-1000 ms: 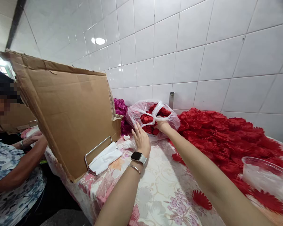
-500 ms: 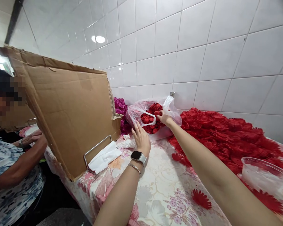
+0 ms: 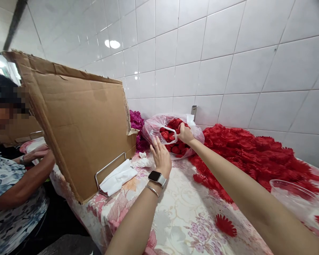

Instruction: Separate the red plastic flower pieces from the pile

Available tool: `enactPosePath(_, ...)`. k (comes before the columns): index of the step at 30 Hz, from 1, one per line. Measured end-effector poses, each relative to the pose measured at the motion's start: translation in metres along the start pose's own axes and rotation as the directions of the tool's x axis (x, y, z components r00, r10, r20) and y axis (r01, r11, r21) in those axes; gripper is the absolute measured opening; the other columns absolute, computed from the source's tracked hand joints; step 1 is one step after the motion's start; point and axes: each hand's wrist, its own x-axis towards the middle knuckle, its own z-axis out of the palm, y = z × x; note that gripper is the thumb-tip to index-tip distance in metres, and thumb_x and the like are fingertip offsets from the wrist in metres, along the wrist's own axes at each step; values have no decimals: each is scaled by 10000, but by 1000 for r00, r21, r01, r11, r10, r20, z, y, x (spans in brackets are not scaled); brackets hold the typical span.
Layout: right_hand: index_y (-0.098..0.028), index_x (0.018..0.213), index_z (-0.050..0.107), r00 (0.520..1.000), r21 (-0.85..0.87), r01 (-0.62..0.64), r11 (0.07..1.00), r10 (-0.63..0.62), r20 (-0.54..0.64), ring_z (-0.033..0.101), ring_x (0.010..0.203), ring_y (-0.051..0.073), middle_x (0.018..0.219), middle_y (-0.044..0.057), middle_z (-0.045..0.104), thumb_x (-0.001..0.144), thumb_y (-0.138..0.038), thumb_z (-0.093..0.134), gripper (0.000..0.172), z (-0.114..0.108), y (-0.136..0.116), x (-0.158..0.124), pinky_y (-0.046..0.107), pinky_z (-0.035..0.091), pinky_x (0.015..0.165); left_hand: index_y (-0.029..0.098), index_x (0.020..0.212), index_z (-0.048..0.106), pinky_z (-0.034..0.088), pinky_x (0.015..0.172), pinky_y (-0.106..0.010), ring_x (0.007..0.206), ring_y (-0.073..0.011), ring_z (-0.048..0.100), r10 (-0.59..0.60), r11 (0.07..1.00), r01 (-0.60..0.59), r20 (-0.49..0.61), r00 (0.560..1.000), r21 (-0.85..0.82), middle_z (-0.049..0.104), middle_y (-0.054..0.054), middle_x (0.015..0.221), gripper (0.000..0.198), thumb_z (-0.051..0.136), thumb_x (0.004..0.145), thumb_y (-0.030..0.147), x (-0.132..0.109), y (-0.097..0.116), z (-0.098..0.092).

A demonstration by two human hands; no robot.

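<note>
Head view: your right hand (image 3: 186, 134) curls at the mouth of the plastic bag (image 3: 154, 128), its grip unclear; your left hand (image 3: 161, 158) spreads its fingers loosely by the bag's near side, with nothing visible in it. Just ahead of both hands, the bag looks light, limp and slippery, best pinched by its handle loop (image 3: 174, 137). Beneath your hands lies a flowered tablecloth (image 3: 175, 198); beyond them, a tiled wall (image 3: 215, 53); leftward, a cardboard panel (image 3: 82, 131).
</note>
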Motion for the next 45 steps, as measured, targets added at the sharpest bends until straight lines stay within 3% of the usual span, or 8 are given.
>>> enactPosePath(10, -171, 898, 527, 968, 193, -84, 978, 34, 249, 599, 721, 161, 834, 9, 634, 629, -279, 733, 356, -78, -27, -92, 282, 489, 650, 150, 855, 560, 315, 1000, -404, 1159, -235, 444, -167, 795, 125, -15, 986, -594, 539, -141, 1161, 208, 387, 762, 82, 16, 15, -28)
enactPosePath(13, -206, 956, 485, 974, 254, -74, 964, 16, 225, 600, 821, 167, 907, 6, 625, 673, -333, 692, 372, -122, -39, -136, 283, 484, 714, 161, 959, 502, 473, 809, -387, 942, -211, 587, -257, 601, 274, 144, 956, -751, 577, -125, 1046, 244, 292, 847, 212, 19, 35, -43)
enactPosePath(16, -242, 976, 519, 988, 388, -65, 920, 3, 157, 539, 1008, 201, 1043, 23, 589, 650, -331, 720, 393, -164, -49, -172, 340, 398, 901, 140, 849, 538, 512, 541, -315, 597, -173, 625, -127, 390, 442, 429, 894, -807, 626, -85, 758, 348, 242, 869, 324, 6, 66, -60)
enactPosePath(18, -268, 960, 566, 992, 414, -83, 906, 37, 119, 471, 1109, 233, 1132, 37, 541, 621, -357, 741, 391, -184, -50, -190, 371, 344, 959, 126, 723, 574, 488, 476, -271, 511, -157, 599, 65, 280, 566, 603, 795, -776, 604, -61, 623, 352, 359, 842, 378, -11, 87, -70)
enactPosePath(21, -306, 943, 609, 987, 442, -162, 882, 146, 72, 409, 1168, 256, 1192, 40, 501, 628, -381, 731, 346, -199, -44, -209, 403, 307, 986, 158, 752, 570, 502, 629, -300, 615, -153, 615, 459, -85, 928, 812, 359, -363, 584, -19, 620, 298, 445, 828, 417, -41, 113, -81)
enactPosePath(23, -311, 940, 622, 970, 478, -238, 846, 236, 64, 411, 1166, 256, 1187, 39, 512, 666, -400, 696, 297, -202, -36, -219, 404, 312, 982, 157, 744, 572, 480, 751, -337, 718, -171, 632, 566, -168, 963, 780, 268, -209, 612, -29, 660, 279, 489, 818, 413, -57, 123, -85)
enactPosePath(29, -293, 1011, 628, 898, 582, -431, 689, 388, 207, 456, 1140, 239, 1165, 31, 568, 725, -462, 622, 332, -199, -14, -242, 370, 340, 963, 152, 847, 619, 423, 868, -363, 864, -187, 634, 606, -169, 948, 729, 317, -272, 674, -69, 881, 159, 572, 804, 298, -80, 126, -79)
enactPosePath(45, -236, 876, 658, 750, 832, -514, 209, 579, 318, 571, 911, 231, 903, 71, 657, 717, -681, 452, 515, -204, -4, -247, 345, 435, 787, 70, 785, 661, 470, 709, -309, 724, -199, 643, 675, -168, 986, 725, 132, -24, 689, -115, 741, 299, 528, 731, 332, -84, 117, -67)
